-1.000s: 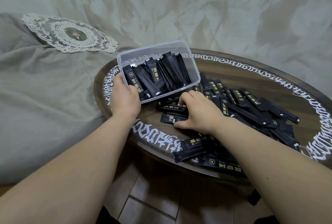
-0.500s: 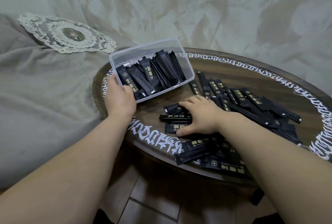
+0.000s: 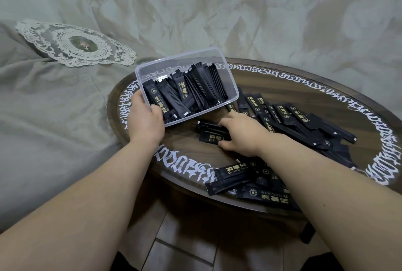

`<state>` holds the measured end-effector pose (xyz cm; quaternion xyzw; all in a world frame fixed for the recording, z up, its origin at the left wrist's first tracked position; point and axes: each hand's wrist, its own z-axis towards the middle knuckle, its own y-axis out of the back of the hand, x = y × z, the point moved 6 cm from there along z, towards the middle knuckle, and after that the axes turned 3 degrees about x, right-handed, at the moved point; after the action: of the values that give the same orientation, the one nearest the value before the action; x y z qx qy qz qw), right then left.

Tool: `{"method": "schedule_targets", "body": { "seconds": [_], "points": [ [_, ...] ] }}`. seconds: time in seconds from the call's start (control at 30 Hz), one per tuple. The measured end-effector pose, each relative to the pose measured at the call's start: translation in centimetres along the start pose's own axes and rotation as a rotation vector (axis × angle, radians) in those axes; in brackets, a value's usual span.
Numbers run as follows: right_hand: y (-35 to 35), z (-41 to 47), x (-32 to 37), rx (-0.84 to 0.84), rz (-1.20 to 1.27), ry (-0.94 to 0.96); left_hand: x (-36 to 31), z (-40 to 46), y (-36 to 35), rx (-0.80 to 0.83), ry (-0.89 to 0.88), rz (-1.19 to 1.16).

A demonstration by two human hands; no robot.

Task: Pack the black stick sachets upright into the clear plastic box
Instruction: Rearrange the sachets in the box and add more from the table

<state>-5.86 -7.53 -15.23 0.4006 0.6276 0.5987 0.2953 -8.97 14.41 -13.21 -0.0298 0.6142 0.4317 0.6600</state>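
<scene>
Several black sachets (image 3: 196,91) w/ gold print lean in clear box (image 3: 233,94); left hand (image 3: 145,119) grips it, right hand (image 3: 243,133) clasps loose ones.

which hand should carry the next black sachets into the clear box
Right. The right hand already lies curled over a few loose black stick sachets on the round wooden table, beside the clear plastic box. The left hand grips the box's near corner, steadying it.

Black sachets (image 3: 289,116) loose — others leaning in clear box (image 3: 185,57)
</scene>
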Motion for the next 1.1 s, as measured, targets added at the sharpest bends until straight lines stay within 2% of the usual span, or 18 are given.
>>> {"method": "schedule_targets", "body": {
  "seconds": [0.17, 0.43, 0.63, 0.77, 0.87, 1.1],
  "points": [
    [0.8, -0.5, -0.1, -0.019, 0.093, 0.009, 0.0, 0.0, -0.1, 0.014, -0.003, 0.01],
    [2.6, -1.6, -0.9, -0.167, 0.303, -0.001, -0.1, -0.2, -0.1, 0.022, -0.012, 0.007],
    [4.8, -2.5, -1.9, -0.391, 0.499, -0.033, -0.4, -0.5, -0.4, 0.059, -0.07, 0.037],
    [6.7, -2.6, -2.5, -0.617, 0.639, -0.118, -0.4, -0.6, -0.5, 0.077, -0.078, 0.044],
    [8.0, -1.7, -2.7, -0.774, 0.834, -0.179, -0.5, -0.7, -0.5, 0.075, -0.075, 0.052],
    [11.3, 2.1, -0.1, -0.973, 1.032, -0.194, -0.2, -0.6, -0.7, 0.077, -0.085, 0.059]
  ]
}}
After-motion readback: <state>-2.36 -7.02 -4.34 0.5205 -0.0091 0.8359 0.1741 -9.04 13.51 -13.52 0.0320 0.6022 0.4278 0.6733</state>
